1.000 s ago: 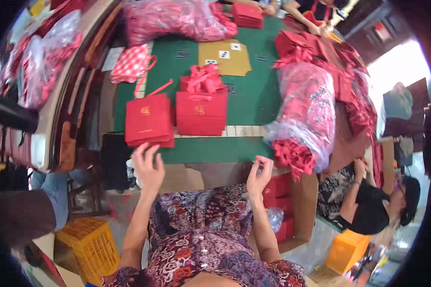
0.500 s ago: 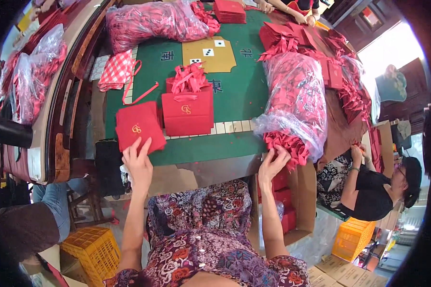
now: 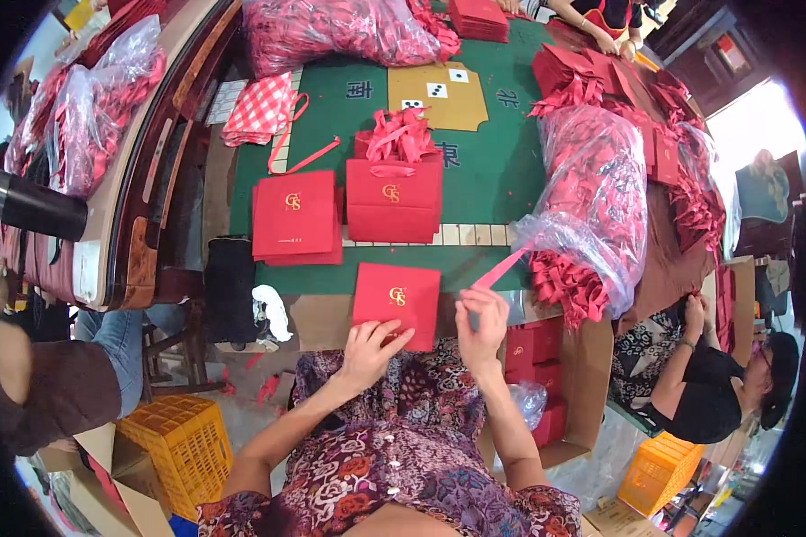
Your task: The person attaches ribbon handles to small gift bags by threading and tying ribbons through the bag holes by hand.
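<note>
My left hand (image 3: 373, 356) grips the lower edge of a flat red paper bag (image 3: 397, 291) with a gold emblem, at the front edge of the green table, fingers over its face. In my right hand (image 3: 482, 336), thumb and fingertips pinch the end of a red ribbon (image 3: 503, 267) that stretches up toward a clear plastic sack (image 3: 595, 179). Bunched red ribbons (image 3: 571, 291) spill from the sack's near mouth. Behind my left hand lies a stack of flat red bags (image 3: 294, 215). Next to it is a pile of red bags (image 3: 394, 206) with looped ribbons on top.
A red checked cloth (image 3: 260, 109) and another plastic sack (image 3: 331, 36) lie farther back. An open carton of red bags (image 3: 580, 394) stands below the table's right front edge. A black tumbler (image 3: 38, 206) is at left. A co-worker (image 3: 703, 385) sits at right; yellow crates (image 3: 179, 447) stand low.
My left hand has brought one flat red bag from the stack to the front edge. My right hand has drawn a ribbon out of the sack, moving left toward the bag. The whole view has shifted.
</note>
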A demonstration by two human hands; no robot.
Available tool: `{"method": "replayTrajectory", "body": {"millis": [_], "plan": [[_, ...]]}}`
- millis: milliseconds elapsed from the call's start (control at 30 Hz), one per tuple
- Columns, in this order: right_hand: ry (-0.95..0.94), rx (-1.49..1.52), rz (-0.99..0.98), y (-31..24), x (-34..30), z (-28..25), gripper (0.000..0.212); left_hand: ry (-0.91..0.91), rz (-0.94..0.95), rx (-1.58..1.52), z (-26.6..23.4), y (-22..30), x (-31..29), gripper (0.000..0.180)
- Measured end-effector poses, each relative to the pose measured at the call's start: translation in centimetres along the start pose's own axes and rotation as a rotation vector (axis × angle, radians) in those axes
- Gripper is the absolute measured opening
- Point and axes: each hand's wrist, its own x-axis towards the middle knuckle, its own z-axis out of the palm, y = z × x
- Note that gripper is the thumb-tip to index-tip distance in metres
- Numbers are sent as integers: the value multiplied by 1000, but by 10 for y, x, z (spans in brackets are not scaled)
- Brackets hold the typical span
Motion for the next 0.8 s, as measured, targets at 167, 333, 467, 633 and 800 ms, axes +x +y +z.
{"method": "replayTrajectory", "body": {"millis": [167, 333, 467, 633, 800], "plan": [[-164, 79, -69, -30, -16, 3, 23, -60, -49, -188, -14, 5, 23, 55], [-331, 196, 182, -49, -26, 10, 19, 64, -134, -11, -3, -20, 62, 52], [-298, 256, 341, -34, -9, 11, 18, -3, -209, 16, -1, -28, 90, 61], [-265, 134, 315, -14, 4, 17, 20, -29, -220, 13, 7, -28, 96, 64], [-283, 223, 481, -11, 12, 25, 14, -30, -234, -11, -4, -19, 102, 50]]}}
